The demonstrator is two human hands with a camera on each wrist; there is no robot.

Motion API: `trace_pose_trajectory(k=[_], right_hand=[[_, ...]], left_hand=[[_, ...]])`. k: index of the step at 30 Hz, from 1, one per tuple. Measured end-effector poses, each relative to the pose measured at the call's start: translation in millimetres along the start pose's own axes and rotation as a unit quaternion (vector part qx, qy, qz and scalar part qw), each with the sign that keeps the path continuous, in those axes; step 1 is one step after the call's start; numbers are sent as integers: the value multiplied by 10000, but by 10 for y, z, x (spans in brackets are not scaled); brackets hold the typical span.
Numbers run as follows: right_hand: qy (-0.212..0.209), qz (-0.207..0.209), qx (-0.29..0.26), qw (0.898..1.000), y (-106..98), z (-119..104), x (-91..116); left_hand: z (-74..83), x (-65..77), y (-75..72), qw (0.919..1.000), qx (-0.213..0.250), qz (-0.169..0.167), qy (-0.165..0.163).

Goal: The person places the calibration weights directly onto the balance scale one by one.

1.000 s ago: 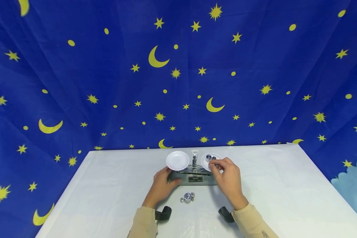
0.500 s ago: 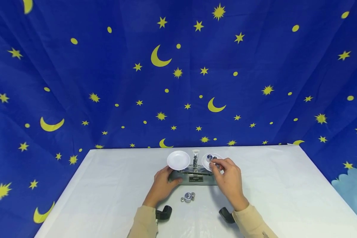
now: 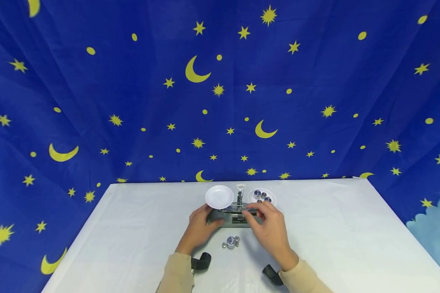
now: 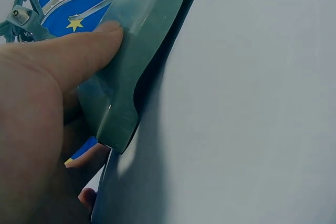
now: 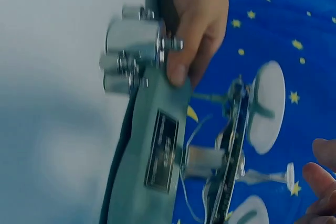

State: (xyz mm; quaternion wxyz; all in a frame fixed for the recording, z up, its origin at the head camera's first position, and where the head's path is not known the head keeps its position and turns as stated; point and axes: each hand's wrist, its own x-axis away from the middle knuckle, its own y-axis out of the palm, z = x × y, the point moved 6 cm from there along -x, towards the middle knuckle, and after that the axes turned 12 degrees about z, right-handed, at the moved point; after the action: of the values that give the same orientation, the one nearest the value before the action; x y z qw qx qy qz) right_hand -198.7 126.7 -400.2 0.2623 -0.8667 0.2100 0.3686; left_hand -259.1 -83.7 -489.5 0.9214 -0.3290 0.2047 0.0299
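Observation:
A green-grey balance scale [image 3: 228,221] stands on the table with two white pans. My left hand [image 3: 199,228] grips the left end of its base; in the left wrist view the thumb [image 4: 100,43] presses the front face. Several metal weights [image 3: 257,194] sit on the right pan [image 3: 272,193], while the left pan [image 3: 219,197] is bare. My right hand [image 3: 271,230] hovers before the beam, thumb and index finger apart. At the edge of the right wrist view its fingers [image 5: 321,179] show nothing between them.
A cluster of metal weights [image 3: 231,243], one large and several small, stands on the white table [image 3: 132,236] in front of the base. Behind the table hangs a blue curtain [image 3: 150,101] with yellow moons and stars. Black wrist cameras [image 3: 201,262] jut inward from both sleeves.
My right hand has left the weights on the right pan and moved left to the front of the beam, uncovering several weights there. The left hand stays on the base.

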Motion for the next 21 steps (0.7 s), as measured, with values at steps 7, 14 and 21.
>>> trace_pose_trajectory(k=[7,14,21], right_hand=[[1,-236,-241,9994,66,-99,95],[93,-434,-280,9986,115,-127,173],[312,-733,-312,9963,207,-114,260]], left_hand=[[-9,-5,8,10000,15,37,25],[-23,10,25,10000,0,-15,-73],[-18,-3,12,10000,-36,-23,-90]])
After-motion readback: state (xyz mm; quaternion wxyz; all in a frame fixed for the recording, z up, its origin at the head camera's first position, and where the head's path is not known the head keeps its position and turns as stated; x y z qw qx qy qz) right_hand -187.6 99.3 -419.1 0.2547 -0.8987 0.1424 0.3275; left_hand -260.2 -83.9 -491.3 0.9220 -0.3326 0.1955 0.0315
